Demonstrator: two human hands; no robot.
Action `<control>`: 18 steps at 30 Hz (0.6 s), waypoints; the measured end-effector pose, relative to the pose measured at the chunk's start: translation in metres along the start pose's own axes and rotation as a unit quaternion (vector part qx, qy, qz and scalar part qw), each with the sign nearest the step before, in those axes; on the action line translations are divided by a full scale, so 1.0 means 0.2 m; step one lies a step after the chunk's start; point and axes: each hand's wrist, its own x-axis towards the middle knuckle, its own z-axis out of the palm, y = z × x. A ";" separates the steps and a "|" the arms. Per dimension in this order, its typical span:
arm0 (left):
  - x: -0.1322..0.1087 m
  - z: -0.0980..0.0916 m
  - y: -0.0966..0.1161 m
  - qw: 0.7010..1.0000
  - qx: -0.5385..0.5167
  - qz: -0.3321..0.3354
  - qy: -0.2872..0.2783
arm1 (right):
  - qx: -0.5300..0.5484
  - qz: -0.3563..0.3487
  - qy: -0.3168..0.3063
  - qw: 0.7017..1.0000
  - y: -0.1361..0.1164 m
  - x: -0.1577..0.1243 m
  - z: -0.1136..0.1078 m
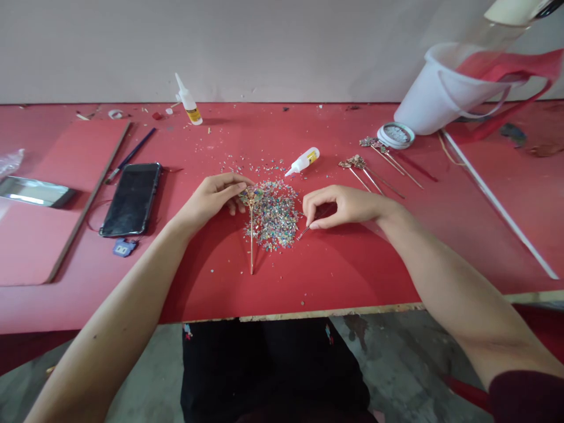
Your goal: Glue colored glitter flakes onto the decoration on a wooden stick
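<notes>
Between the thumb and fingers of my left hand (223, 192) is the ornate head of a gold hairpin (251, 235), its long stem pointing toward the table's front edge. Small coloured pieces cover part of that head. A pile of tiny multicoloured chips (277, 217) lies on the red table just right of the hairpin. My right hand (330, 207) pinches a thin metal pick (303, 233), whose tip is low at the pile's right edge. Whether the tip carries a chip is too small to tell. A small white glue bottle (304, 161) lies on its side behind the pile.
Several more hairpins (359, 167) lie at right, near a round container (396, 136) and a white bucket (445, 88). A second glue bottle (189, 101) stands at the back. At left are a phone (131, 200), a brush (131, 154) and a wood-edged red board (35, 235).
</notes>
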 end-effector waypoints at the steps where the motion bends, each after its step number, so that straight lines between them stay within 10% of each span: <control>1: 0.00 0.00 0.00 1.000 0.000 0.000 0.000 | -0.001 0.003 0.003 1.000 0.00 0.01 0.01; 8: 0.00 0.00 0.01 1.000 0.012 0.001 0.009 | 0.006 0.010 0.144 0.989 0.04 0.06 0.07; 18: -0.01 0.01 0.03 1.000 0.012 0.001 0.010 | 0.024 0.015 0.160 0.987 0.04 0.06 0.07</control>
